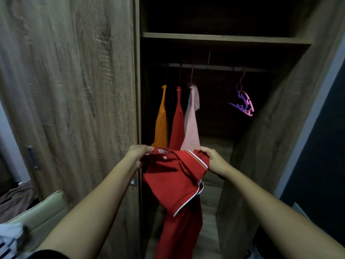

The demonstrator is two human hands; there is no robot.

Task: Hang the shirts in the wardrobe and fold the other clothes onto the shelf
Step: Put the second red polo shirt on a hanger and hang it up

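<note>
I hold a red polo shirt (pixel 175 184) with white trim in front of the open wardrobe. My left hand (pixel 138 153) grips its collar on the left, my right hand (pixel 212 159) grips the collar edge on the right. The shirt's body hangs down between my forearms. On the rail (pixel 214 67) inside hang an orange shirt (pixel 161 120), a red shirt (pixel 177 124) and a pale pink shirt (pixel 191 120), close together at the left. Empty purple and pink hangers (pixel 243 102) dangle at the rail's right end.
A wooden shelf (pixel 224 38) runs above the rail. The closed left door (pixel 71 90) has a metal handle (pixel 31 157); the right door (pixel 270 137) stands open. A pale green cushion (pixel 43 212) and brown cloth (pixel 16 199) lie at lower left, striped cloth (pixel 9 242) in the corner.
</note>
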